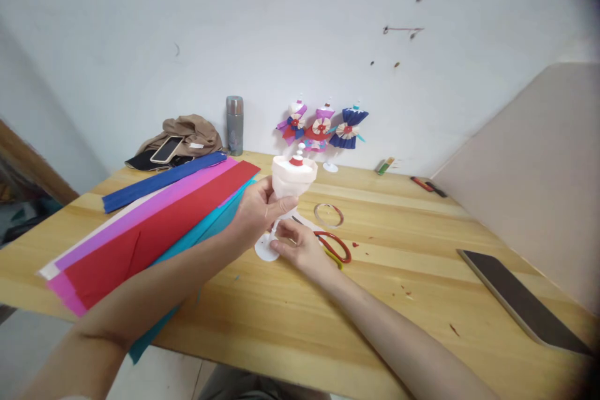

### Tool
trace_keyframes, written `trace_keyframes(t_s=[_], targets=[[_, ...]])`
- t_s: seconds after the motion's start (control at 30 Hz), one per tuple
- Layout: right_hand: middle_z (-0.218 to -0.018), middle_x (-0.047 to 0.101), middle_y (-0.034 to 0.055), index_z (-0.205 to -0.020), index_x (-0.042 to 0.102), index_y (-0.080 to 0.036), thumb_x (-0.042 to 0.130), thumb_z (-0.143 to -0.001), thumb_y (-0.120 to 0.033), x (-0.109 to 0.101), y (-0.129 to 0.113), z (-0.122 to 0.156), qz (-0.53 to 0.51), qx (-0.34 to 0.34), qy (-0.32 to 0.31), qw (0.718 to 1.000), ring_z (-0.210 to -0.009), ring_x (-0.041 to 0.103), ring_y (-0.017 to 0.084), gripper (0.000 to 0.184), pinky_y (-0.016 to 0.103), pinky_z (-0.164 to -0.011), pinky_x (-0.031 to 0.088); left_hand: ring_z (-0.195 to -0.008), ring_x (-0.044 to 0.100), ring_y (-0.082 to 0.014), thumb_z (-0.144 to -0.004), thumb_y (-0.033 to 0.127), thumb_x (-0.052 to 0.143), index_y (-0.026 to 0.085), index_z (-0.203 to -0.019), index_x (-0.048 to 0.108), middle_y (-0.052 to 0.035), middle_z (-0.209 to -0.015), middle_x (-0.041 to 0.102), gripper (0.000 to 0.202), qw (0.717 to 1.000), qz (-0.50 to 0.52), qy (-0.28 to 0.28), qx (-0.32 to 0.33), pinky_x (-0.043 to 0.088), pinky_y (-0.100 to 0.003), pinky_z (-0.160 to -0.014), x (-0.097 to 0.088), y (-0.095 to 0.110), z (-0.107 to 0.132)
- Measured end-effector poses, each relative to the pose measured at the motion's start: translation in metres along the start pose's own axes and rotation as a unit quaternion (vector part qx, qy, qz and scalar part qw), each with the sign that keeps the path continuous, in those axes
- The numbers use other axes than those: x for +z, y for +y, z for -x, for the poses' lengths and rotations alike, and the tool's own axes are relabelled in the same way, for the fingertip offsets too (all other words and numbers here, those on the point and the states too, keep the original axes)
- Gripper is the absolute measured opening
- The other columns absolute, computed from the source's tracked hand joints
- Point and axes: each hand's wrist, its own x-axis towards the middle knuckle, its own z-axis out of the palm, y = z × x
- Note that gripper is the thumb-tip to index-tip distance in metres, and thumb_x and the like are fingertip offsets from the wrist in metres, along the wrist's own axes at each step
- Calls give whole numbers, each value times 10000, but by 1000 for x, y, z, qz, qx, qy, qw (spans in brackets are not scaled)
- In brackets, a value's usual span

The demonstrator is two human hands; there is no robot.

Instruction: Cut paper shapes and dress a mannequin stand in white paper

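Observation:
My left hand (257, 207) is wrapped round a small white paper figure (293, 178) with a flared top and a red-and-white cap, holding it upright over the table. My right hand (300, 245) pinches the figure's thin stem just above its round white base (263, 250), which rests on the wood. Red-handled scissors (335, 245) lie right beside my right hand. A roll of clear tape (329, 214) lies just behind them.
Long crepe paper sheets in blue, purple, red (154, 234) and teal lie on the left of the wooden table (398, 300). Three finished paper dolls (323, 128), a grey flask (234, 125), a phone on cloth (166, 149) stand at the back. A dark tablet (520, 300) lies right.

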Motion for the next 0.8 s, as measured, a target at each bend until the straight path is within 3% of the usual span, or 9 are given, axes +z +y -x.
trace_keyframes(t_s=[0.13, 0.27, 0.43, 0.53, 0.67, 0.8], targets=[[-712, 737, 33, -741, 732, -216, 770, -783, -465, -1, 2, 0, -24, 11, 1, 1000, -673, 665, 217, 255, 365, -677, 551, -966, 700, -271, -586, 450, 915, 134, -1095, 677, -122, -1032, 770, 644, 999, -31, -27, -10, 542, -378, -836, 0, -1, -1], [-758, 761, 37, -749, 733, -230, 767, -786, -511, -6, 0, 3, -43, 12, 13, 999, -683, 666, 220, 286, 359, -664, 539, -937, 710, -271, -509, 426, 955, 148, -1075, 687, -111, -1007, 769, 685, 996, -3, -88, -14, 552, -356, -806, -4, -4, -7], [-743, 758, 41, -780, 746, -222, 774, -788, -498, -6, 0, 5, -48, 18, 26, 998, -672, 672, 217, 278, 356, -657, 544, -728, 686, -193, -648, 482, 899, 148, -991, 663, -14, -748, 682, 534, 990, 0, -131, -41, 550, -321, -735, -12, -16, -11], [-738, 760, 43, -790, 750, -217, 771, -789, -482, -5, 0, 4, -45, 19, 30, 998, -672, 680, 218, 266, 356, -662, 551, -709, 655, -174, -692, 548, 877, 145, -1017, 660, -11, -756, 662, 561, 988, 11, -147, -37, 536, -307, -713, -14, -20, -10], [-747, 764, 46, -788, 749, -218, 760, -799, -498, -3, -1, 5, -39, 18, 35, 998, -667, 679, 213, 280, 350, -653, 553, -798, 661, -179, -738, 668, 818, 123, -1040, 688, -71, -876, 703, 637, 990, 36, -137, -20, 528, -310, -778, -13, -17, -8], [-734, 762, 47, -796, 746, -215, 763, -803, -508, 0, -3, 7, -36, 18, 30, 999, -656, 681, 215, 294, 347, -631, 558, -786, 678, -193, -734, 744, 772, 124, -1010, 717, -71, -842, 701, 681, 995, 16, -95, -27, 535, -321, -762, -11, -15, -5]])
